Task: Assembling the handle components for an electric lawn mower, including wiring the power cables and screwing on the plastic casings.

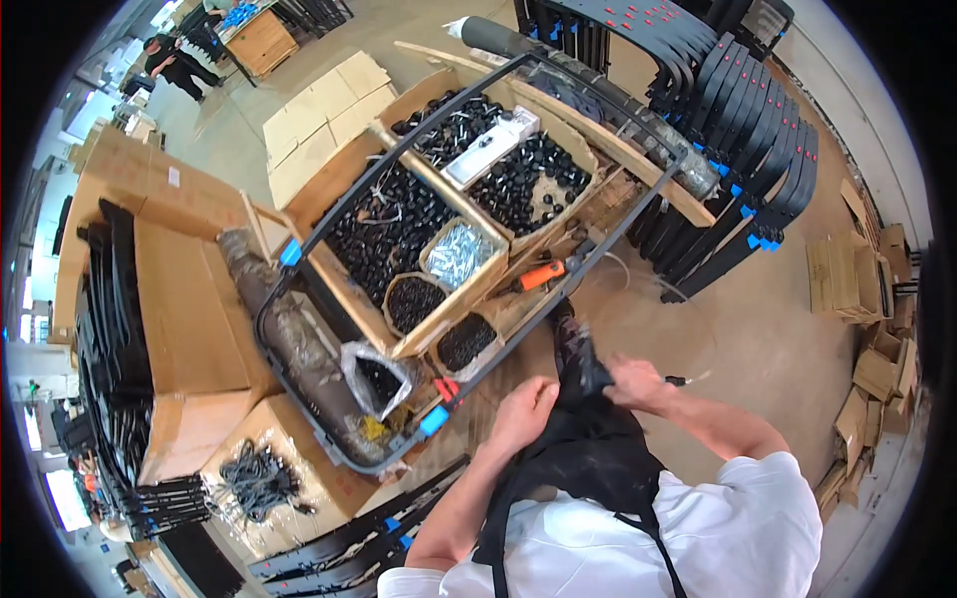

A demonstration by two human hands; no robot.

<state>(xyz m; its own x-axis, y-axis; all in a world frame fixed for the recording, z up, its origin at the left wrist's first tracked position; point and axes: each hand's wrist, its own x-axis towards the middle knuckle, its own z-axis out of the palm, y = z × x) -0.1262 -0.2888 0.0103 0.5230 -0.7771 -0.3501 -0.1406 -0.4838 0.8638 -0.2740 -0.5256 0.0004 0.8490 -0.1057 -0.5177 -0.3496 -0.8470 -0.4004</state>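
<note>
Black frame [500, 356] clear of left hand [525, 413]

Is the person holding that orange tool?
No, the orange tool lies beside the wooden box, apart from both the left hand and the right hand.

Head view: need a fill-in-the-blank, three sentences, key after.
The apron between the left hand and right hand is ____. The tool lying beside the divided wooden bin is black and ____. The person's shirt is ____.

Missing words: black; orange; white.
</note>
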